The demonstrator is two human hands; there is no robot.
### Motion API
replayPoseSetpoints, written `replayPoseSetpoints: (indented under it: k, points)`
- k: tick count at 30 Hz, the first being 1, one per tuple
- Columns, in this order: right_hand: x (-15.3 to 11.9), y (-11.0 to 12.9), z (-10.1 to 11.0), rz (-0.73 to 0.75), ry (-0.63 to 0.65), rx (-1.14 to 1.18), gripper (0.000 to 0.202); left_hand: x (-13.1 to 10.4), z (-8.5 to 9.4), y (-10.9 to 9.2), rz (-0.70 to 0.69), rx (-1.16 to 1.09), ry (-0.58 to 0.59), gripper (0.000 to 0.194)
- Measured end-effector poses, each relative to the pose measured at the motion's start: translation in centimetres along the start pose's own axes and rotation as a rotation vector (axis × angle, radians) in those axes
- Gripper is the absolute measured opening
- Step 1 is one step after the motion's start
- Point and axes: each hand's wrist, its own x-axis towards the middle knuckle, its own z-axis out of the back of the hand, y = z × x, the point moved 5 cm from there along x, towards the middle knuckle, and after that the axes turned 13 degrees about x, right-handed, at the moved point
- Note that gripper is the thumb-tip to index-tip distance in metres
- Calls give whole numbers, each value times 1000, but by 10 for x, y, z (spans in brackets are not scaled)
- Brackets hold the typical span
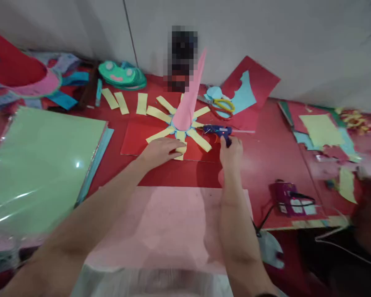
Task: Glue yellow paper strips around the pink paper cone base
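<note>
Head view: at the centre of the frame, a pink cone stands amid yellow paper strips spread around its base like rays, over a red sheet. Just below the cone, the left hand rests with its fingers on the bottom strip, while right of centre the right hand is wrapped round the handle of a blue glue gun, its nozzle toward the cone's base; yellow-handled scissors lie above the gun.

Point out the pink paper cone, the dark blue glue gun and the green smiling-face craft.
Pink paper cone point(184, 110): head view, lower part.
Dark blue glue gun point(216, 130): head view, body.
Green smiling-face craft point(125, 80): head view, front face.
</note>
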Motion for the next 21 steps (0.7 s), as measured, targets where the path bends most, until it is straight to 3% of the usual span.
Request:
replayPoseSetpoints:
  k: [4,8,14,21]
  points:
    - [-1,2,3,54,-106,11,15,-2,0,0,1,25,-44,26]
    - [-9,20,4,175,-168,147,9,-2,0,-1,-32,30,-77,25]
    - [-31,50,-20,246,29,350,11,-2,3,-4,-107,30,-171,23]
    - [-39,49,-35,180,160,403,13,-3,0,-4,-156,77,-219,28]
